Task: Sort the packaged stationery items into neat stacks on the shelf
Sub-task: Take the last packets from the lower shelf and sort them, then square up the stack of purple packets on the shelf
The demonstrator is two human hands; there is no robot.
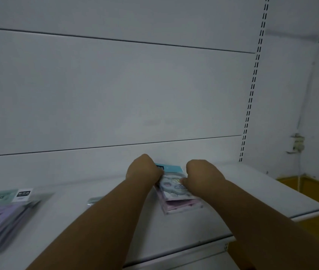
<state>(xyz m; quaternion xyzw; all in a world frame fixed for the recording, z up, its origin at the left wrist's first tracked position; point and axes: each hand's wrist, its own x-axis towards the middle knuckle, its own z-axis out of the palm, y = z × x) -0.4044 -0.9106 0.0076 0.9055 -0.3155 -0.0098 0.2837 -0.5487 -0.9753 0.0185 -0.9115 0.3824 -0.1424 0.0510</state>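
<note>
A small stack of packaged stationery, pink and pale with a blue header card, lies on the white shelf near its back wall. My left hand grips the stack's left edge with curled fingers. My right hand pinches its right edge, thumb on the top pack. A second, larger stack of purple packs with green header cards lies fanned out at the shelf's left. Part of another pack shows just left of my left forearm, mostly hidden.
The shelf's white back panel rises straight behind the stacks. A slotted upright runs down at the right. Beyond the shelf's right end are a yellow floor and a wall fitting.
</note>
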